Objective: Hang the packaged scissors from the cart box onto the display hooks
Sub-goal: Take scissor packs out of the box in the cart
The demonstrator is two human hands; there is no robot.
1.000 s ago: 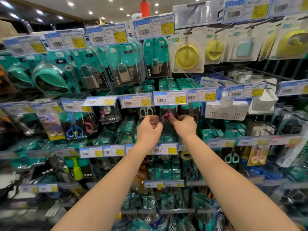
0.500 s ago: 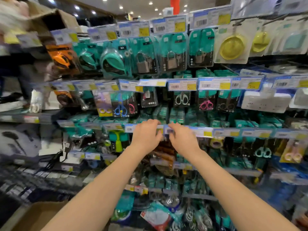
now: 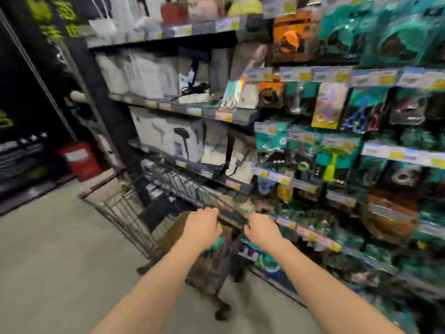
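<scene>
1. Two hands are working low at the near end of the wire cart [image 3: 125, 213]. The left hand [image 3: 203, 226] is hovering over the cart's dark top rail [image 3: 231, 216] with its fingers bent downward. The right hand [image 3: 261, 233] is sitting just beside the rail's right end.
2. Grip: heavy blur is hiding the fingertips of both hands. It cannot be told whether either hand is clasping the rail, pinching a pack or holding nothing.
3. Task item: the packaged scissors are judged to be lying in the brown box [image 3: 172, 231] inside the cart, just below the hands. A teal patch [image 3: 215, 244] is showing directly under the left hand, but whether it is a scissors pack cannot be told. Other hanging packs [image 3: 356, 120] are filling the display [image 3: 375, 150] up to the right, well apart from the hands.
4. Stage, as judged: the person is reaching down for a pack, and none is visibly being carried.
5. Risks:
   - Reaching in while the head is swinging is inviting a blind grab, which could lift two packs or none.
   - Leaning on the rail could roll the cart away.
   - A pack caught on the wire rim could drop to the floor [image 3: 48, 261].
</scene>
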